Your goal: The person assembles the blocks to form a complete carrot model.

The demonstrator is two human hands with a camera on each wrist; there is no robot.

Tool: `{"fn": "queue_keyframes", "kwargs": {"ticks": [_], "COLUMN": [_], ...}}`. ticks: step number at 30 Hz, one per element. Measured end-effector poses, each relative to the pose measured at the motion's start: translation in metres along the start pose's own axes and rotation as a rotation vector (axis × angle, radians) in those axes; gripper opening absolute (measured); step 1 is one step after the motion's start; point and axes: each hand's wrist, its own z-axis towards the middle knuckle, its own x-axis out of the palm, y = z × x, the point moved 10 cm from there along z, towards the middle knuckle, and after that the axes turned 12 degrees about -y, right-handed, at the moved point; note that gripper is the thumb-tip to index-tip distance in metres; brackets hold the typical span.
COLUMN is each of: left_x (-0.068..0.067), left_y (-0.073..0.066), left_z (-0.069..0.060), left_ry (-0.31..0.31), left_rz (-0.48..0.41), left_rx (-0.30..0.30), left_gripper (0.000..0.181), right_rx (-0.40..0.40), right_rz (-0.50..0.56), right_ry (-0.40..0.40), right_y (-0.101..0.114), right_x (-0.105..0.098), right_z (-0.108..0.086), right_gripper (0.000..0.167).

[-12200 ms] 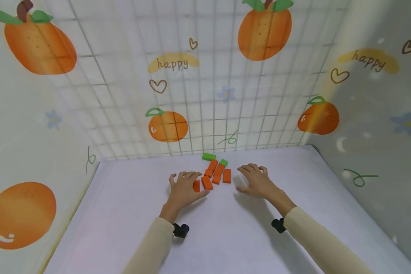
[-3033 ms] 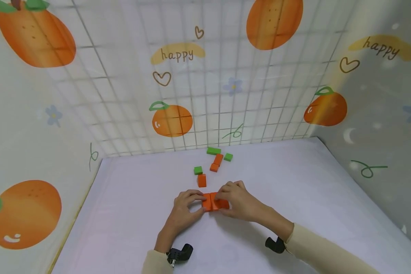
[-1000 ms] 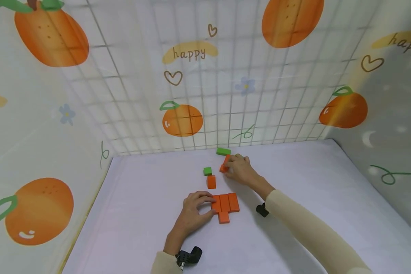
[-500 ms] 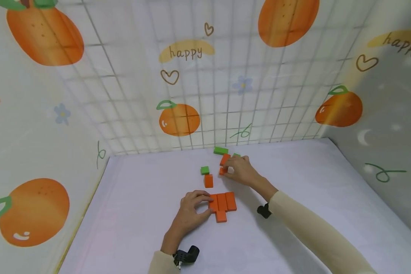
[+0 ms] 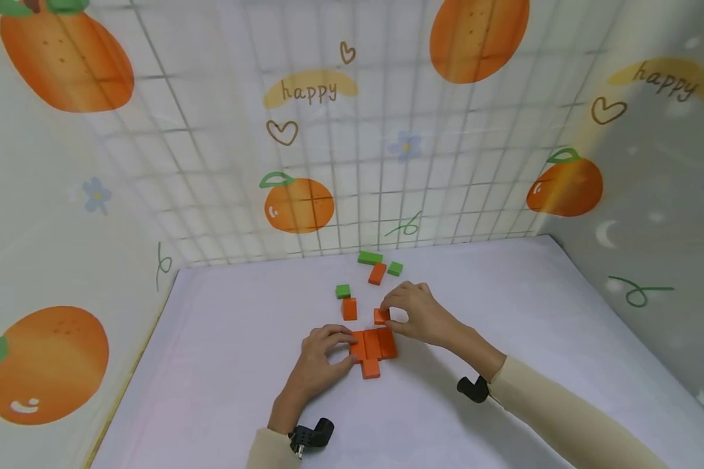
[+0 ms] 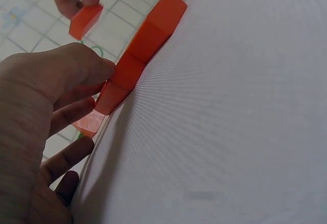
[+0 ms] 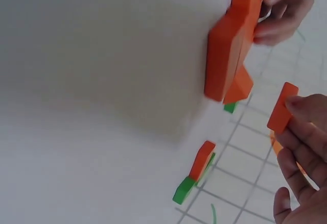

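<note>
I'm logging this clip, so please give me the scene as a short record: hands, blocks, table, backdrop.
Left hand: grips the left side of the orange cluster
Right hand: pinches a small orange block, off the table
Cluster layout: three long blocks side by side, a shorter block at the near edge
Farther back: two orange blocks, three green blocks
Table: white
Backdrop: pale, printed with oranges and hearts

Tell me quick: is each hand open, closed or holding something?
Left hand: holding the end orange block on the row's left.
Right hand: pinching a small orange block in the air.
</note>
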Motion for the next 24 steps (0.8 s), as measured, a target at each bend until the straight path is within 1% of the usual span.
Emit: {"fn": "queue_keyframes", "kwargs": {"ticks": [4, 7, 10, 14, 19, 24], "left_x": [-0.002, -0.003, -0.003, 0.0, -0.001, -0.001], "left_y": [0.0, 0.0, 0.001, 0.003, 0.002, 0.001], "left_z": [0.0, 0.0, 0.0, -0.001, -0.001, -0.001], "left_ry": [-0.006, -0.008, -0.006, 0.005, -0.006, -0.017], "left_rz": [-0.004, -0.008, -0.005, 0.003, 0.003, -0.004], "left_rx": [-0.001, -0.003, -0.006, -0.009, 0.002, 0.009], "left_gripper": [0.027, 0.027, 0.027, 0.027, 0.027, 0.026], "right_rx": [-0.031, -0.046, -0.058, -0.075, -0.088, -0.094], "right_rz": [0.022, 0.021, 0.018, 0.006, 0.011, 0.009], "right_ry": [0.007, 0.018, 0.035, 0.077, 0.119, 0.115], "right_y": [0.013, 0.02, 0.025, 0.028, 0.031, 0.033], "right_x": [0.0, 0.003, 0.006, 0.013, 0.021, 0.025], "right_z": [-0.015, -0.026, -0.036, -0.048, -0.056, -0.058], "right_gripper": [0.017, 0.019, 0.022, 0.025, 0.026, 0.025]}}
